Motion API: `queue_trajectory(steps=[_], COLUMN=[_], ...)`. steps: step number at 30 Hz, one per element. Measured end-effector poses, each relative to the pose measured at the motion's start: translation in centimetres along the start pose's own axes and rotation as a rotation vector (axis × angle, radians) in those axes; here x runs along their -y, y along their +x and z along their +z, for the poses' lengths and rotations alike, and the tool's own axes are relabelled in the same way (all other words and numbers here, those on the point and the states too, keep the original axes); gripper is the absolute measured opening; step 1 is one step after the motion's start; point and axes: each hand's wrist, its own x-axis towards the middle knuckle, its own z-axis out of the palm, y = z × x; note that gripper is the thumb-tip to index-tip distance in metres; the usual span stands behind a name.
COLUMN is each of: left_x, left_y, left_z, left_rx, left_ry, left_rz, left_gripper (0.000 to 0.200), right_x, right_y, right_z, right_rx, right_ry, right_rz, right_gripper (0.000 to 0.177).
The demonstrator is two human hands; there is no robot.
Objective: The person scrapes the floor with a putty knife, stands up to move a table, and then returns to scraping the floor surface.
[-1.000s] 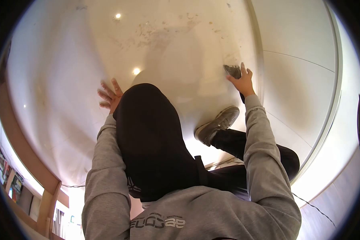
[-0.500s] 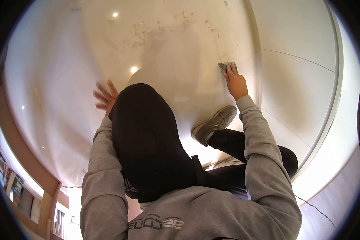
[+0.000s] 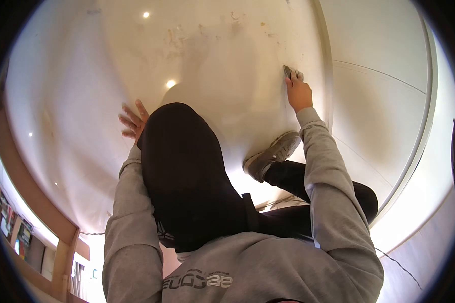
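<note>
My right hand (image 3: 300,94) holds a small grey pad (image 3: 288,71) flat against the glossy cream surface (image 3: 227,76), near its right edge. The pad is partly covered by my fingers, so its exact kind is hard to tell. Brownish marks (image 3: 175,39) are scattered over the upper part of that surface. On the left, my left hand (image 3: 132,121) rests on the same surface with fingers spread and nothing in them, its palm partly hidden behind my dark-clad knee (image 3: 179,146).
A shoe (image 3: 272,155) of mine is below my right hand. Pale panels (image 3: 374,91) with thin seams lie to the right. Wooden shelving (image 3: 60,252) with books stands at the lower left. A thin cable (image 3: 402,267) runs at the lower right.
My right hand has moved a little up and to the right with the pad, which now looks narrower and turned. My left hand has hardly moved.
</note>
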Motion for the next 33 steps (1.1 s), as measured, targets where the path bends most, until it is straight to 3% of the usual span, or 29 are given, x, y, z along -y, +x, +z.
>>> queue_trajectory(steps=[3, 5, 8, 11, 12, 13, 15, 19, 21, 23, 27, 29, 31, 33], left_x=[-0.5, 0.7, 0.4, -0.4, -0.3, 0.0, 0.8, -0.5, -0.2, 0.0, -0.7, 0.1, 0.2, -0.2], left_y=[1.1, 0.9, 0.2, 0.5, 1.1, 1.2, -0.5, 1.2, 0.6, -0.1, 0.9, 0.5, 0.1, 1.1], left_z=[-0.2, 2.5, 1.2, 0.6, 0.8, 1.4, 1.7, 1.1, 1.1, 1.4, 0.3, 1.1, 1.3, 0.9], left_rx=[0.035, -0.201, -0.155, -0.088, -0.095, -0.170, -0.211, -0.185, -0.144, -0.187, -0.021, -0.187, -0.141, -0.116], left_ry=[-0.074, 0.140, 0.081, 0.056, 0.052, 0.097, 0.160, 0.119, 0.143, 0.130, -0.016, 0.064, 0.055, 0.023], left_rz=[-0.045, 0.025, 0.057, -0.018, -0.031, -0.001, 0.062, -0.026, -0.011, 0.004, -0.053, 0.075, 0.050, 0.006], left_gripper=[0.098, 0.097, 0.094, 0.092, 0.092, 0.092, 0.093, 0.092, 0.093, 0.095, 0.097, 0.097, 0.097, 0.097], right_x=[-0.4, -0.3, 0.6, -0.3, -0.8, -0.2, -0.1, 0.5, -1.9, -0.6, -0.4, -2.3, -1.2, -0.8], right_y=[-1.7, -0.9, 1.1, -0.3, -0.4, 0.5, 1.4, -0.5, 1.5, 2.2, -0.3, 2.0, 2.1, 1.3], right_z=[1.1, 1.1, -2.8, -1.3, -0.4, -1.4, -3.6, -2.6, -0.4, -2.9, -0.2, 0.0, -2.0, -1.2], right_rx=[-0.077, -0.105, 0.268, 0.099, -0.073, -0.060, 0.223, 0.175, 0.047, 0.176, -0.082, 0.023, 0.092, 0.094], right_ry=[-0.040, -0.004, -0.001, -0.035, 0.041, 0.040, 0.077, 0.006, -0.001, 0.125, 0.071, 0.071, 0.159, 0.071], right_rz=[-0.087, -0.104, 0.067, -0.091, -0.157, -0.167, 0.014, -0.070, -0.056, 0.063, -0.103, 0.003, 0.037, -0.078], right_gripper=[0.044, 0.041, 0.044, 0.040, 0.039, 0.039, 0.039, 0.038, 0.038, 0.039, 0.040, 0.039, 0.040, 0.040])
